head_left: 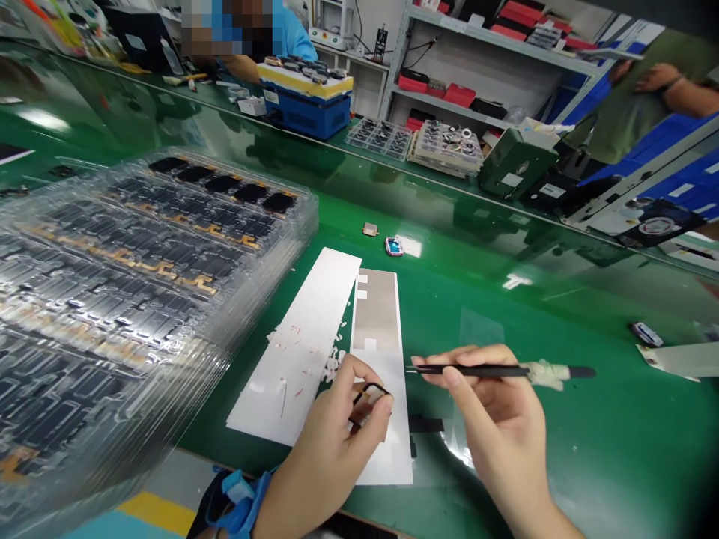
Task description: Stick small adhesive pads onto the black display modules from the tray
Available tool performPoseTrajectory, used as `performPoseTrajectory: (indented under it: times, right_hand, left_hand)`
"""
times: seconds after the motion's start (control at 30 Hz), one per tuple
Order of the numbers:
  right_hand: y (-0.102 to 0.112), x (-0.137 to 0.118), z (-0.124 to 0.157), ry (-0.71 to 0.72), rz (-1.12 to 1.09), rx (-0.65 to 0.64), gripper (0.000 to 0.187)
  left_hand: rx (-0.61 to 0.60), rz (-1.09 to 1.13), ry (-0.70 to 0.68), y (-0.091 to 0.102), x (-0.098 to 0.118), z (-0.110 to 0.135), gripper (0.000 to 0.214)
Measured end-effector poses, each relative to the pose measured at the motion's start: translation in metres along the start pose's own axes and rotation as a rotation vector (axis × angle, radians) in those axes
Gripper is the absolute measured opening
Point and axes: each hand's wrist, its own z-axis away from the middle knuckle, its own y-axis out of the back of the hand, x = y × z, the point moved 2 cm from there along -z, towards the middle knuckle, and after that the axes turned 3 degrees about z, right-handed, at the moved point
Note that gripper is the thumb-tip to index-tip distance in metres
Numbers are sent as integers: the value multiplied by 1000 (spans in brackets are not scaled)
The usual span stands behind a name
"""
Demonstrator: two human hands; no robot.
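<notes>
The small, squarish part with a thin black rim and a coppery patch [371, 386] is pinched between the thumb and fingers of my left hand [340, 442], held over the white strip with a grey-beige panel [377, 318]. My fingertips cover much of the rim, so I cannot tell which of its sides is the longer; the edge I do see slopes slightly down to the right. From my right hand [502, 419] the part lies to the left and a little lower. That hand is closed around the slender black tweezers with a pale wrapping [488, 370], whose long axis runs nearly level across my view, fine tips pointing left towards the part but apart from it; I cannot make out anything between those tips. My left thumb and forefinger meet at the rim's right end, just where the tips point, so they stand in the way on that side. Beside the panel strip, on the left, a plain white paper strip [297, 322] lies slanted, with tiny white scraps [331, 365] along its edge. Farther left rises a tall stack of clear plastic trays holding dark parts [269, 292]. Beyond the strips, on the glossy green tabletop [562, 337], sits a small rounded-square device with a blue face [395, 245], well apart from both hands.
</notes>
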Motion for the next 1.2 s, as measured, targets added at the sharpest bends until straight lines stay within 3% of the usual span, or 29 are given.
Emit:
performPoseTrajectory:
  times: [0.17, 0.33, 0.47, 0.7, 1.2]
  right_hand:
    - [26, 10, 6, -65, 241, -201, 8]
    - [41, 24, 39, -213, 135, -309, 10]
    - [42, 29, 57, -215, 96, -307, 15]
    - [40, 35, 60, -150, 82, -277, 21]
    - [42, 36, 60, -202, 66, -282, 18]
  left_hand:
    - [-131, -262, -36, -2, 7, 0, 9]
    - [-299, -456, -88, -6, 11, 0, 9]
    - [-393, -531, -116, -9, 10, 0, 7]
    - [-415, -561, -115, -12, 9, -1, 7]
    - [-423, -572, -61, -13, 8, -1, 9]
